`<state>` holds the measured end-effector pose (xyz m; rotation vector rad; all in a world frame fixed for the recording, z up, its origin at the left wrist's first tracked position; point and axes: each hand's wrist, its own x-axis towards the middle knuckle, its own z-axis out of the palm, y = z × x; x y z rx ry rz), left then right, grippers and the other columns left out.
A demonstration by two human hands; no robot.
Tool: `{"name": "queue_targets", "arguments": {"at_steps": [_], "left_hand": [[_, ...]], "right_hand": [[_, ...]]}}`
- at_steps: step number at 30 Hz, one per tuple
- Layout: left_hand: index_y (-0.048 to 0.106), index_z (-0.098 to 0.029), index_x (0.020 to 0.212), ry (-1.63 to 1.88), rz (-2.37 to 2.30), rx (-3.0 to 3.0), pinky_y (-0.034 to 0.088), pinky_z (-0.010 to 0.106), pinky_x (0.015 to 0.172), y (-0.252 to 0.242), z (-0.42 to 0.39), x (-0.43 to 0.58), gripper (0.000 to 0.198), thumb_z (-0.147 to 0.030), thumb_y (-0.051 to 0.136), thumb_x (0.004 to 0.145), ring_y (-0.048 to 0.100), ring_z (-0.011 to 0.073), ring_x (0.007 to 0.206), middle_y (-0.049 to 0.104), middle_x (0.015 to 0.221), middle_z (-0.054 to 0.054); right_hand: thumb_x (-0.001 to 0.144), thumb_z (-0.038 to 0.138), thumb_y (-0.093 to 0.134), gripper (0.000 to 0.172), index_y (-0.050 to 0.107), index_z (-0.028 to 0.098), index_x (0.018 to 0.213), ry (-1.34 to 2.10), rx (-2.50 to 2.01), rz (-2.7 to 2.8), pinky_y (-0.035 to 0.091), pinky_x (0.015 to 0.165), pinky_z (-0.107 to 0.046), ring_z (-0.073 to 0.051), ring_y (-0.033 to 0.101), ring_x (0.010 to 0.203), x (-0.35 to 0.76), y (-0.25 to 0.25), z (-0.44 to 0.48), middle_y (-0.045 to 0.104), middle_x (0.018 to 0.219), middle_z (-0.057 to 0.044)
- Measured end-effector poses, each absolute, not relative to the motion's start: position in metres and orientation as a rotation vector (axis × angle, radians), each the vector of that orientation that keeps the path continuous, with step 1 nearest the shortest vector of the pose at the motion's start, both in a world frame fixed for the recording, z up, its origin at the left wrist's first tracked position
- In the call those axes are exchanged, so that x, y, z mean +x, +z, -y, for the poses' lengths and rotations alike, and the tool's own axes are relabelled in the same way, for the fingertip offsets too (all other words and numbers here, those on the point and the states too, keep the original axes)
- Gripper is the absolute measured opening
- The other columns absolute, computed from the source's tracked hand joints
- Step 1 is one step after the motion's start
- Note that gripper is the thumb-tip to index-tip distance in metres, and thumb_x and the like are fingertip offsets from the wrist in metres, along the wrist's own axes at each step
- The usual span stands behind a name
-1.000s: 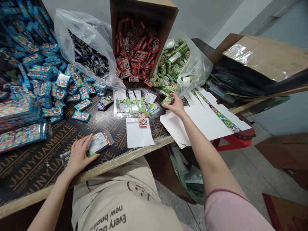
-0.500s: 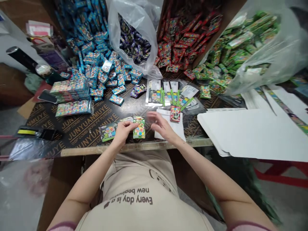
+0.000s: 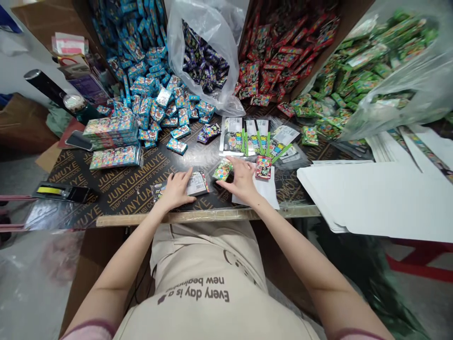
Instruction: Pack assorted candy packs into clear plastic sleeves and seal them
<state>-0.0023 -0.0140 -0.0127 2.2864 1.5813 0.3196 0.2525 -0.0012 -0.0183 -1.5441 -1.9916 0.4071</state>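
— At the near edge of the plywood table, what is the left hand on?
— It lies flat, fingers spread and loose, on a clear pouch with a white label. The pouch sticks out from under the fingertips to the right. Nothing is clasped, only pressed down.
— And the right hand?
— It grasps a small green packet by the packet's right edge, forefinger above and thumb below. The packet juts out to the left of the hand, tilted, just beside the pouch's far corner. I cannot tell whether the two touch.
— What sits around them?
— A red packet lies just right of the right hand, on a white sheet that the wrist partly covers. Beyond the fingers is a row of clear sleeves with green strips. A few purple packets lie to their left.
— Further back?
— A heap of blue packets is on the left, and next to it a plastic bag of purple ones. Red ones fill a cardboard box, and green ones sit in a second bag. White card sheets lie well apart to the right.
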Motion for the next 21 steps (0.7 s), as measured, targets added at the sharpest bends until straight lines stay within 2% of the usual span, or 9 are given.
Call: {"name": "queue_targets", "arguments": {"at_steps": [3,5,8,11,15,17,19,21], "left_hand": [[0.022,-0.017,0.151,0.438,-1.582,2.358,0.029,0.053,0.109,-0.015,0.021,-0.003,0.110,-0.035,0.080,0.060,0.053,0.0317,0.115,0.058,0.121,0.013],[0.014,-0.019,0.153,0.603,-1.523,2.371,0.033,0.051,0.107,-0.013,0.026,-0.001,0.112,-0.036,0.078,0.062,0.053,0.0309,0.116,0.056,0.123,0.012],[0.011,-0.021,0.153,0.773,-1.444,2.376,0.038,0.047,0.103,-0.011,0.032,0.004,0.109,-0.037,0.075,0.067,0.052,0.0302,0.116,0.054,0.126,0.013],[0.018,-0.021,0.152,0.875,-1.459,2.406,0.040,0.046,0.101,-0.014,0.036,0.008,0.101,-0.039,0.074,0.070,0.052,0.0304,0.116,0.054,0.127,0.014],[0.025,-0.021,0.151,0.869,-1.452,2.461,0.037,0.047,0.105,-0.015,0.041,0.012,0.092,-0.039,0.072,0.074,0.051,0.0313,0.118,0.054,0.128,0.014],[0.025,-0.021,0.151,0.834,-1.410,2.499,0.036,0.048,0.106,-0.015,0.044,0.013,0.091,-0.039,0.071,0.075,0.051,0.0315,0.119,0.055,0.128,0.014],[0.026,-0.021,0.151,0.839,-1.382,2.519,0.037,0.047,0.105,-0.013,0.045,0.013,0.090,-0.038,0.071,0.075,0.051,0.0309,0.118,0.055,0.128,0.014],[0.028,-0.021,0.150,0.863,-1.405,2.480,0.039,0.045,0.103,-0.012,0.044,0.011,0.089,-0.039,0.072,0.074,0.052,0.0301,0.117,0.054,0.127,0.014]], "right_hand": [[0.080,0.050,0.061,0.063,0.053,0.018,0.133,0.579,-1.547,1.851,0.021,0.111,-0.057,-0.036,0.034,0.139,0.246,-0.022,0.000,0.045,0.146,-0.017],[0.084,0.054,0.056,0.056,0.058,0.021,0.129,0.869,-1.429,1.646,0.031,0.110,-0.050,-0.031,0.042,0.135,0.236,-0.015,0.005,0.050,0.144,-0.013],[0.080,0.056,0.062,0.049,0.067,0.023,0.117,1.508,-1.191,1.224,0.048,0.095,-0.041,-0.025,0.062,0.109,0.218,-0.004,0.016,0.069,0.118,-0.007],[0.068,0.044,0.077,0.039,0.073,0.021,0.099,1.853,-1.048,0.758,0.053,0.079,-0.033,-0.017,0.066,0.081,0.203,-0.003,0.025,0.074,0.093,-0.002],[0.054,0.026,0.085,0.032,0.073,0.018,0.083,1.962,-0.984,0.349,0.053,0.069,-0.029,-0.012,0.063,0.066,0.198,-0.014,0.031,0.073,0.078,0.001],[0.049,0.023,0.087,0.032,0.071,0.017,0.077,1.968,-1.019,0.323,0.052,0.064,-0.028,-0.012,0.061,0.060,0.199,-0.019,0.033,0.071,0.069,0.001],[0.051,0.031,0.087,0.032,0.069,0.016,0.073,1.931,-1.091,0.466,0.051,0.063,-0.030,-0.013,0.060,0.057,0.204,-0.019,0.032,0.068,0.064,0.000],[0.058,0.044,0.083,0.036,0.070,0.016,0.077,1.762,-1.189,0.778,0.052,0.071,-0.035,-0.018,0.064,0.068,0.212,-0.016,0.028,0.070,0.072,-0.004]]}}
